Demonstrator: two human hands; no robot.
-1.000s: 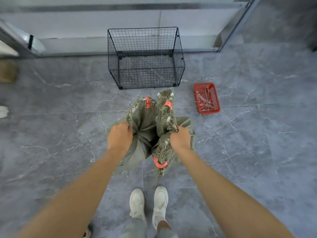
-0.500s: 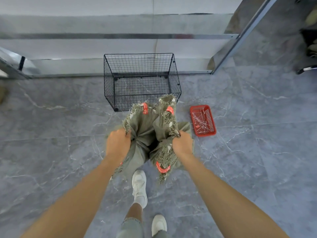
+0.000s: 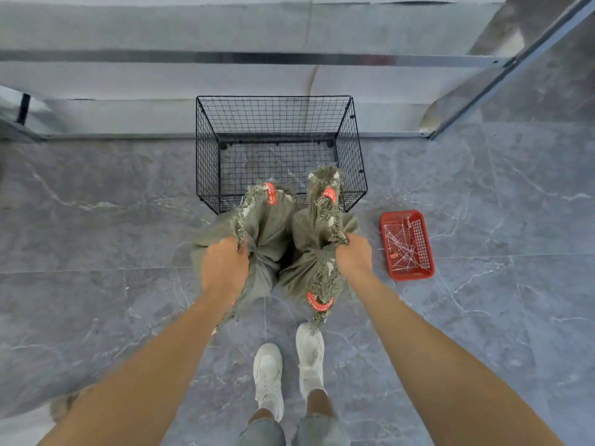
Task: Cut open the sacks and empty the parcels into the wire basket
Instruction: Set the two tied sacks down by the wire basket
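Observation:
Two olive-green woven sacks hang in front of me, their frayed necks bound with red ties. My left hand [image 3: 224, 265] grips the bunched neck of the left sack [image 3: 264, 233]. My right hand [image 3: 353, 255] grips the neck of the right sack [image 3: 314, 249]. A black wire basket [image 3: 280, 123] stands on the grey floor just beyond the sacks, against a low white wall ledge, and nothing lies inside it. The sacks' upper ends overlap the basket's near rim in view. No parcels show.
A small red plastic tray [image 3: 407, 244] holding several white cable ties lies on the floor right of the sacks. My white shoes [image 3: 289, 371] stand below the sacks. A metal frame post [image 3: 515, 59] slants at the upper right.
I have stepped closer to the basket with both sacks in hand; the basket and red tray now sit nearer. My feet have come together again.

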